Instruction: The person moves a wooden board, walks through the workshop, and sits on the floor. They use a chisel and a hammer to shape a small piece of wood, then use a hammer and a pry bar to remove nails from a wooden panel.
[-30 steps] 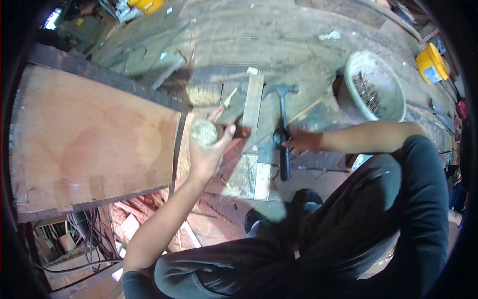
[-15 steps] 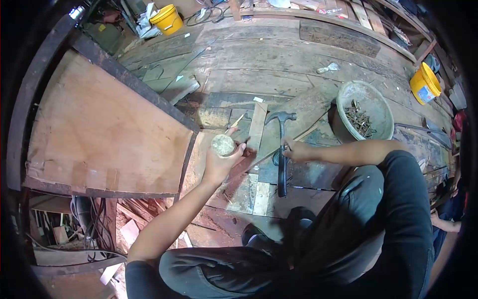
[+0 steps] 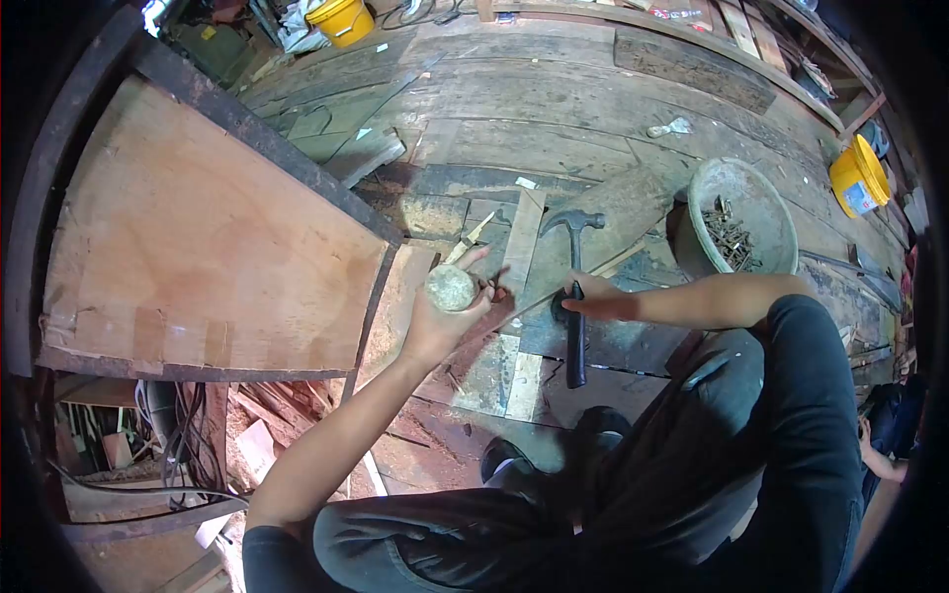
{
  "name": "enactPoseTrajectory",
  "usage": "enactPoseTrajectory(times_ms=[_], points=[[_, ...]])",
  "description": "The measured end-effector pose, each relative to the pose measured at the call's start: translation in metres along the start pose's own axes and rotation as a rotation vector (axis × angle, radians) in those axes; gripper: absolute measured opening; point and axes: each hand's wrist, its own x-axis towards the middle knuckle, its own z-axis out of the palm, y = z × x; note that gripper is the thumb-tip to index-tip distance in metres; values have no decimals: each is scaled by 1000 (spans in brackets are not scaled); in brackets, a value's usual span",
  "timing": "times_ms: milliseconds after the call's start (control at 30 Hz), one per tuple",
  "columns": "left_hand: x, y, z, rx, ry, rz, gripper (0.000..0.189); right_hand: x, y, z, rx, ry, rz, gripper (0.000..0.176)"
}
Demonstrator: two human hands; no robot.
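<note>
My left hand (image 3: 431, 321) is closed around an upright round object with a rough, whitish flat top (image 3: 450, 288); its lower part is hidden, and I cannot tell its kind. A thin pale pointed piece (image 3: 473, 237) sticks out just beyond these fingers. In my right hand (image 3: 596, 297) is a claw hammer (image 3: 576, 336), gripped around the middle of its black handle. The hammer's head lies toward the far side and its handle end toward me. A narrow wooden strip (image 3: 524, 232) lies on the floorboards between the left hand and the hammer.
A grey tub (image 3: 792, 222) holding many small metal pieces stands right of the hammer. A large framed plywood panel (image 3: 217, 237) fills the left side. Yellow buckets (image 3: 858, 178) stand at the far right and far left. Another person's hand (image 3: 880, 455) shows at the right edge.
The view has shifted slightly, so most things sit a little further right. More of the pale pointed piece shows beyond my left fingers. Both hands keep their grips.
</note>
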Motion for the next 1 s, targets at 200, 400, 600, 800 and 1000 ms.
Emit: enactPoseTrajectory(times_ms=[200,400,600,800,1000], points=[[-2,-3,-3,-6,-30,-5,53,-11,-11,4,90,206,154,50],[-1,-3,-9,86,2,49,50,-32,-29,-24,118,412,423,63],[6,-11,-11,-58,10,-36,44,-37,-53,-66,363,314,466,38],[13,-9,-10,-22,28,48,42,-66,-170,-138,777,140,-81,29],[15,-15,-4,-148,52,-26,39,-142,-276,-185,864,121,-748,34]])
